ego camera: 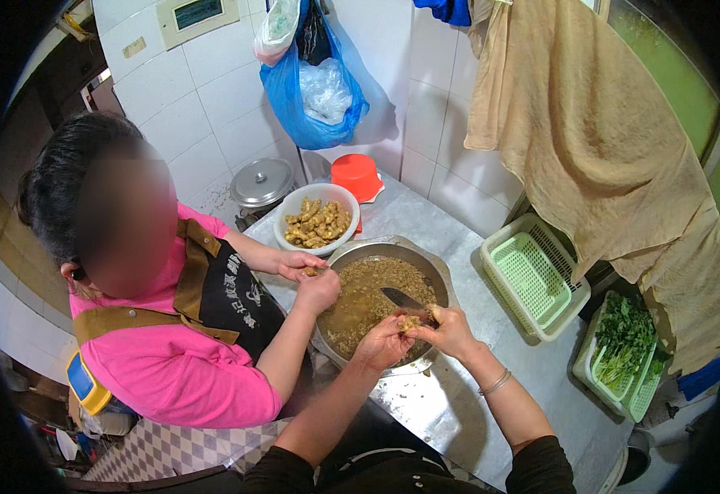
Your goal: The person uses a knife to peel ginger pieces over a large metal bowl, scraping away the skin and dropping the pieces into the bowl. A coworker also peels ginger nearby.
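Over the near rim of a large metal basin (447, 272), my left hand (383, 341) holds a piece of ginger root (408, 322). My right hand (449, 330) grips a knife (402, 298) by its handle, the dark blade pointing up and left over the basin, its thumb close to the ginger. Brownish water with many small scraps (366, 290) fills the basin. Across its left rim, a co-worker in a pink shirt holds another piece of ginger (312, 271) in both hands. A white bowl (280, 231) heaped with ginger roots (317, 223) stands beyond the basin.
On the metal table (496, 383), a cream basket (536, 330) holds a green basket (536, 272); another basket (588, 380) with leafy greens (625, 333) is at right. A red container (357, 178) and lidded metal pot (262, 182) stand behind. Cloths (600, 123) hang at right, a blue bag (289, 102) on the wall.
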